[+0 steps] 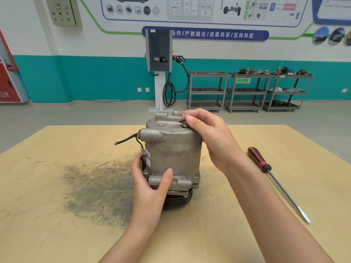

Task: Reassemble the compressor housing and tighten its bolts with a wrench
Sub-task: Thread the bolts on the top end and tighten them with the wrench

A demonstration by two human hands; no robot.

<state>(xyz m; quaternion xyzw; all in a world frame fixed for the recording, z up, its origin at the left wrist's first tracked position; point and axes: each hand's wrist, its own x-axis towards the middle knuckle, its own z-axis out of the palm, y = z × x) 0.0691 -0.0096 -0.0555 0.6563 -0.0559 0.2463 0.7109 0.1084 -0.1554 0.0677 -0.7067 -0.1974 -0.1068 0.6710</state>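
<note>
A grey metal compressor stands upright on the wooden table, its black ribbed pulley at the bottom and its housing cover on top. My left hand grips the lower flange, thumb on the front and fingers round the left side. My right hand reaches over the top right edge, and its thumb and fingers pinch a bolt head on the cover. A short black wire sticks out to the left. No wrench is in view.
A red and black screwdriver lies on the table to the right of my right arm. A dark greasy smear covers the wood at the left. Beyond the table stand a charging post and several grey carts.
</note>
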